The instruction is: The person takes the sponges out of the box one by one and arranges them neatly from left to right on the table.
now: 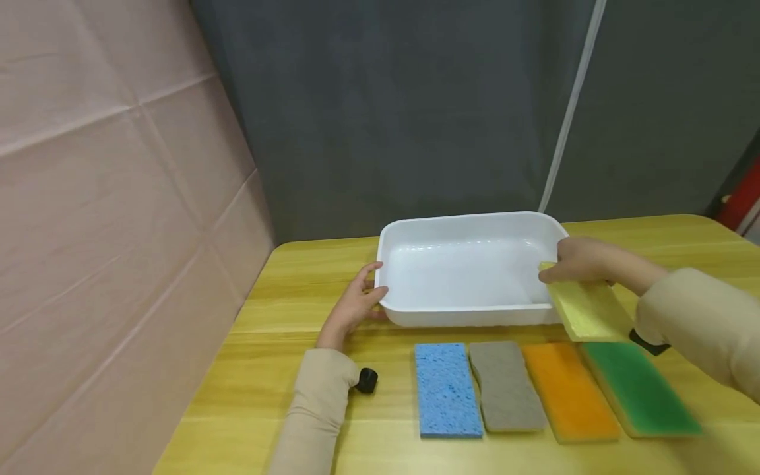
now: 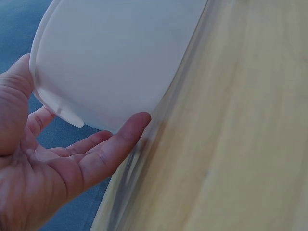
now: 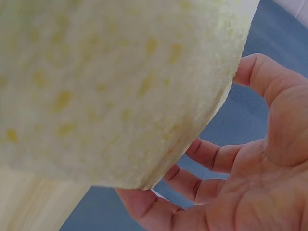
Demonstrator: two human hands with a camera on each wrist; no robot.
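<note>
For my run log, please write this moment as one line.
left hand: steadies tub | right hand: holds yellow sponge at tub rim | table: four sponges in row

I see a yellow wood-grain tabletop (image 1: 279, 396) filling the lower frame. A white tray (image 1: 469, 227) sits on it at centre. Below it, in a row left to right, lie a blue sponge (image 1: 447, 389), grey sponge (image 1: 506, 386), orange sponge (image 1: 569, 390) and green sponge (image 1: 640, 389).

Bright, even light; wrist views blurred
</note>
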